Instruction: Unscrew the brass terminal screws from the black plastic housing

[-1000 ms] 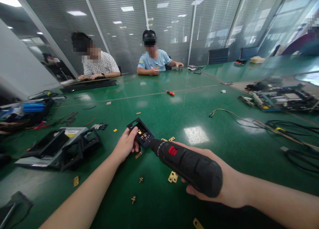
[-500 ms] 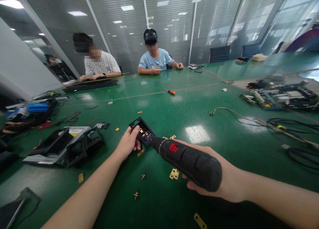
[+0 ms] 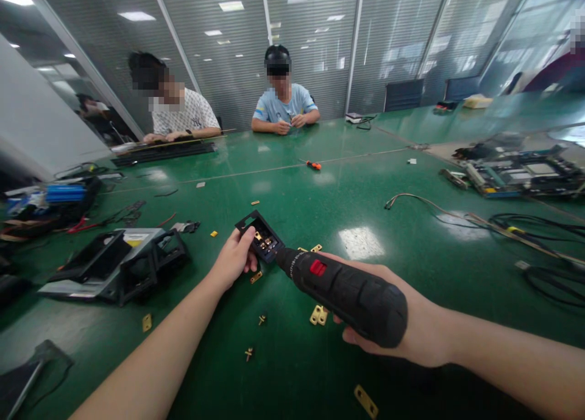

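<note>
My left hand (image 3: pixel 234 260) grips a small black plastic frame (image 3: pixel 258 236) with brass contacts inside, holding it tilted just above the green table (image 3: pixel 356 200). My right hand (image 3: pixel 402 328) is wrapped round a black electric screwdriver (image 3: pixel 347 295) with a red switch. Its tip is pressed into the frame's near end. Small brass parts (image 3: pixel 319 315) and screws (image 3: pixel 261 318) lie scattered on the table beneath both hands.
A dismantled black and silver device (image 3: pixel 114 264) lies at left. Cables (image 3: pixel 525 231) and a circuit board (image 3: pixel 516 176) sit at right. An orange screwdriver (image 3: pixel 313 164) lies farther off. Two seated people (image 3: pixel 283 103) work at the far side.
Both hands keep their grips on the frame and the screwdriver. The view has shifted slightly. The far person in the blue shirt has drawn both hands together.
</note>
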### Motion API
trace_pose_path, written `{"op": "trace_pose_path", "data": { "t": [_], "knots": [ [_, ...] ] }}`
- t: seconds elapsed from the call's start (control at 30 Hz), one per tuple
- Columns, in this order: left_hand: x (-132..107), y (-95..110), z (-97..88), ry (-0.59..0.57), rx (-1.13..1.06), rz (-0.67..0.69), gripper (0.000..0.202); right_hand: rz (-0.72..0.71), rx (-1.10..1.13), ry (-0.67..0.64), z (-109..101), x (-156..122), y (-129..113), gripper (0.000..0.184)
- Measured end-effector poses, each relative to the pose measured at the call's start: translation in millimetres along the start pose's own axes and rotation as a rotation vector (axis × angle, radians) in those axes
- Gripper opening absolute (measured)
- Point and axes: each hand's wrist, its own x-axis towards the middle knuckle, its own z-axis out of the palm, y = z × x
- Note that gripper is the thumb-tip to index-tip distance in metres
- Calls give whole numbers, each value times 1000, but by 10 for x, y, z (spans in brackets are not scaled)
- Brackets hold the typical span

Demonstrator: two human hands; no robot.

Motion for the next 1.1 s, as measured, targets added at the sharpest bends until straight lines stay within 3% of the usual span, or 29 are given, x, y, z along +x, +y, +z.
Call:
{"op": "trace_pose_path", "data": {
  "t": [1.1],
  "knots": [
    [2, -2, -2, -13, -17, 13, 46, 52, -62, -8, -23, -10, -79, 100]
  ]
}}
